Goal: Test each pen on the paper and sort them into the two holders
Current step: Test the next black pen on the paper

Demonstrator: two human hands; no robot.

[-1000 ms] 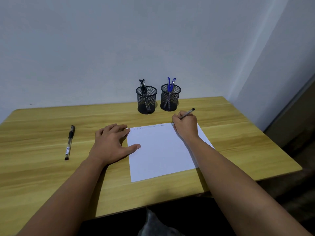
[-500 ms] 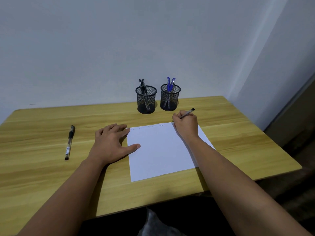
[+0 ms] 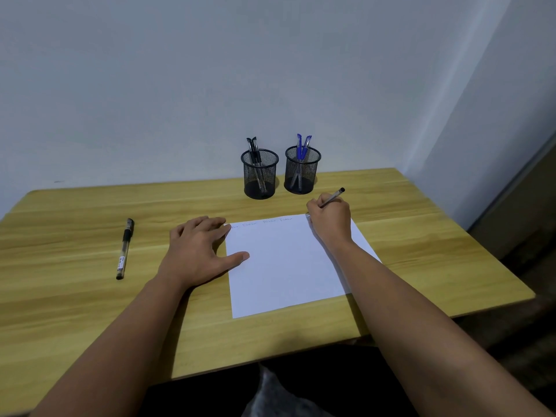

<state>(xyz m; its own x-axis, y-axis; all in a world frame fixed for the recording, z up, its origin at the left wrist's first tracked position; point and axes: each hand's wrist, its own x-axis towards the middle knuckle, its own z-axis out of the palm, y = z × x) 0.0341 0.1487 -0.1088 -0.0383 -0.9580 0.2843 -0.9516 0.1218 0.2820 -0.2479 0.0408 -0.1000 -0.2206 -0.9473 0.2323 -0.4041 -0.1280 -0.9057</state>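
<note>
A white sheet of paper (image 3: pixel 285 266) lies on the wooden table with faint scribbles along its top edge. My right hand (image 3: pixel 329 221) grips a pen (image 3: pixel 332 197) in a writing hold, its tip at the sheet's top right. My left hand (image 3: pixel 198 251) rests flat on the table, thumb and fingertips on the paper's left edge. Behind the sheet stand two black mesh holders: the left holder (image 3: pixel 259 174) has black pens, the right holder (image 3: pixel 301 170) has blue pens. A capped black pen (image 3: pixel 125 248) lies alone on the table far left.
The table (image 3: pixel 75 296) backs onto a white wall, with a wall corner at the right. Its front edge runs just below the paper, and its right edge drops to a dark floor.
Almost nothing differs: my right hand stays at the top right of the sheet with the pen, and my left hand keeps its place on the paper's edge.
</note>
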